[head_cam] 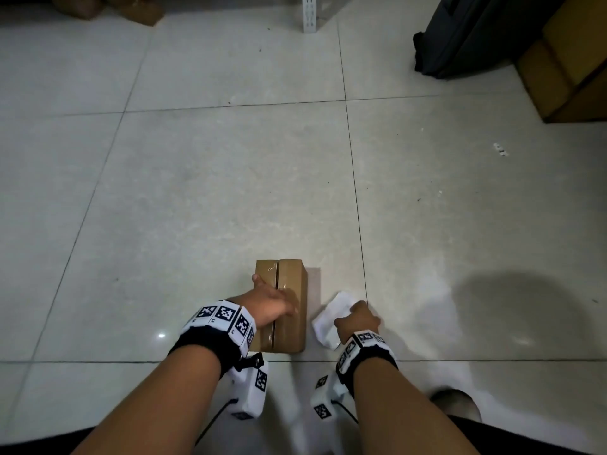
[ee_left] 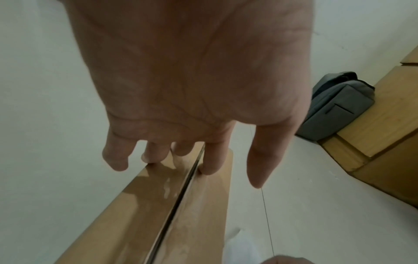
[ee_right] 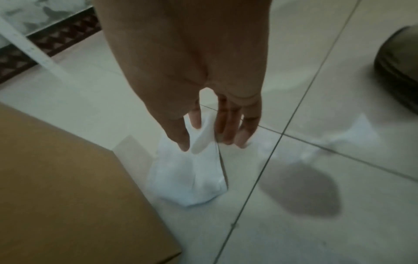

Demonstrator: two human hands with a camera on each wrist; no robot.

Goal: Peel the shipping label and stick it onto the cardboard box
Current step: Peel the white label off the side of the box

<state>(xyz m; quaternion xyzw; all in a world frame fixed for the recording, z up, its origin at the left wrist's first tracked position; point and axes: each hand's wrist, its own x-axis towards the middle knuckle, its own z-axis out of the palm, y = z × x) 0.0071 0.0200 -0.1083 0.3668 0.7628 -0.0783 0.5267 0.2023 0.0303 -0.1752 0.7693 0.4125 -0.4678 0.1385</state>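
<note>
A small brown cardboard box, sealed with clear tape along its top seam, lies on the tiled floor close in front of me. My left hand rests on its top with the fingers spread and straight, the fingertips touching the cardboard. Just right of the box a crumpled white shipping label sheet lies on the floor. My right hand reaches down onto it and pinches a curled-up edge between thumb and fingers.
A black bag leans against stacked cardboard boxes at the far right. A white shelf post stands at the back, more boxes at the back left. A shoe sits near my right arm.
</note>
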